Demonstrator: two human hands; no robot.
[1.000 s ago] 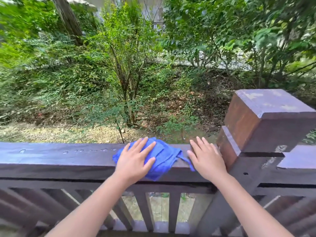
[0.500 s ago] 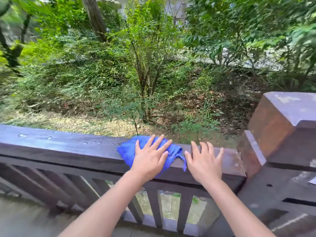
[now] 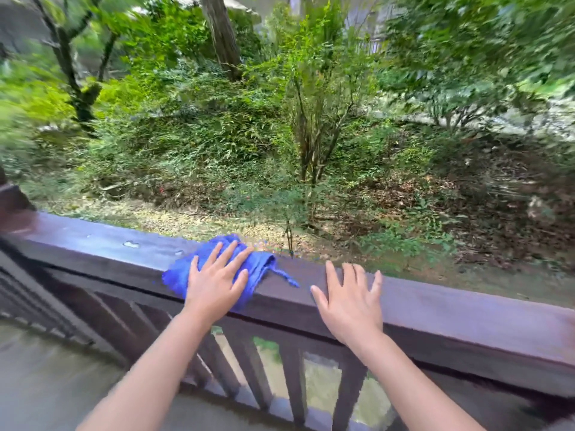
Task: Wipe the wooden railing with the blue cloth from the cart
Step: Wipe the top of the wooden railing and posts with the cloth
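The dark brown wooden railing (image 3: pixel 466 312) runs across the view from upper left to lower right. A crumpled blue cloth (image 3: pixel 264 264) lies on its top face, left of centre. My left hand (image 3: pixel 216 281) presses flat on the cloth with fingers spread, covering most of it. My right hand (image 3: pixel 350 301) rests flat and bare on the rail, a short way right of the cloth's trailing corner. Small pale spots (image 3: pixel 130 244) mark the rail top left of the cloth.
Vertical balusters (image 3: pixel 294 381) stand under the rail. A grey deck floor (image 3: pixel 46 384) lies at lower left. A dark post edge (image 3: pixel 12 197) shows at far left. Beyond the rail are shrubs, a thin tree (image 3: pixel 311 144) and leaf-strewn ground.
Both hands and the cloth have slid left along the rail. The big square post that stood beside my right hand has passed out of view on the right.
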